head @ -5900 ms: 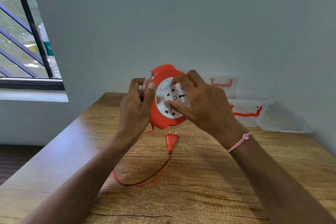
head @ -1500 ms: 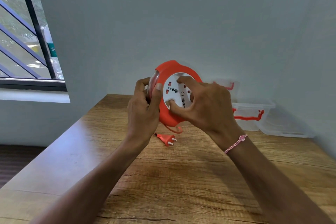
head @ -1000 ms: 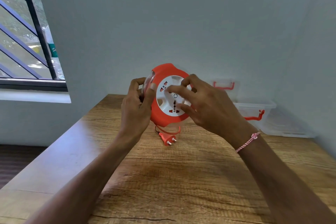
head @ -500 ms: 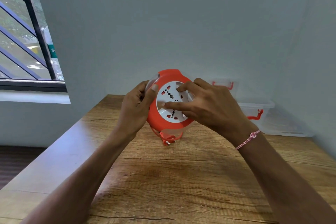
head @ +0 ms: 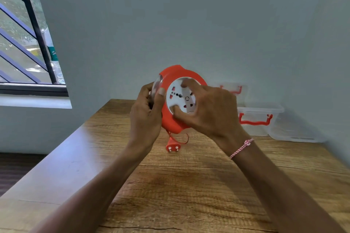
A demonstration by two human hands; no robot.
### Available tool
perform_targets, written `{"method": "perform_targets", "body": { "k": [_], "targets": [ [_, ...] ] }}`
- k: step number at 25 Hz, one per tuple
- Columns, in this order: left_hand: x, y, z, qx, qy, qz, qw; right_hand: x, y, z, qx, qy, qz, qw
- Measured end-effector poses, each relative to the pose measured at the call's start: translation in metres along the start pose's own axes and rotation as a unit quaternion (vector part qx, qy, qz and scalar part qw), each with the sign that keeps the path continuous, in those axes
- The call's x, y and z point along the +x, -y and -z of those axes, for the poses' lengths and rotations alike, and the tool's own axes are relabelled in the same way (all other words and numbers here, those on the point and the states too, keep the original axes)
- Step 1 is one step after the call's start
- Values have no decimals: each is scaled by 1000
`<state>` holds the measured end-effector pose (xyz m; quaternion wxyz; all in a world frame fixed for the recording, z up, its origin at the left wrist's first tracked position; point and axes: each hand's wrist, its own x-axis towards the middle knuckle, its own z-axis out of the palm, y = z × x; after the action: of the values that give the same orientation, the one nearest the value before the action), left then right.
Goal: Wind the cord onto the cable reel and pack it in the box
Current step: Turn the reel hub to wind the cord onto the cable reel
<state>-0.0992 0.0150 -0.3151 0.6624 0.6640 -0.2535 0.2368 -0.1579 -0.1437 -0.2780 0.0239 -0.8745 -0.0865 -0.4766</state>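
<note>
Left hand (head: 145,111) gripping reel (head: 176,100) by rim, held above tabletop (head: 189,185). Right hand (head: 210,111) pressing fingers on white face, cranking. Cord (head: 184,139) nearly all in, plug (head: 172,145) dangling just below reel. Box (head: 259,117) waiting right of reel, packing not started.

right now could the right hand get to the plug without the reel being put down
Probably yes. The plug lies bare on the table just below the reel, nothing over it, but the right hand is busy turning the white face, so it must let go first.
</note>
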Motion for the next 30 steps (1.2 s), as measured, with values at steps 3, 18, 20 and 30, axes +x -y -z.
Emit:
{"method": "perform_targets", "body": {
  "k": [3, 18, 20, 30],
  "targets": [
    [-4, 2, -3, 7, -2, -7, 1000, 1, 10, -4, 75, -1, -111, 991],
    [14, 17, 14, -9, 76, 37, 996, -2, -27, 11, -81, 106, 185, 974],
    [12, 14, 12, -17, 72, 36, 997, -3, -28, 13, -73, 92, 184, 976],
    [-1, 7, 0, 3, 24, 34, 999, -7, 5, -12, 77, 14, -119, 990]
  ]
}}
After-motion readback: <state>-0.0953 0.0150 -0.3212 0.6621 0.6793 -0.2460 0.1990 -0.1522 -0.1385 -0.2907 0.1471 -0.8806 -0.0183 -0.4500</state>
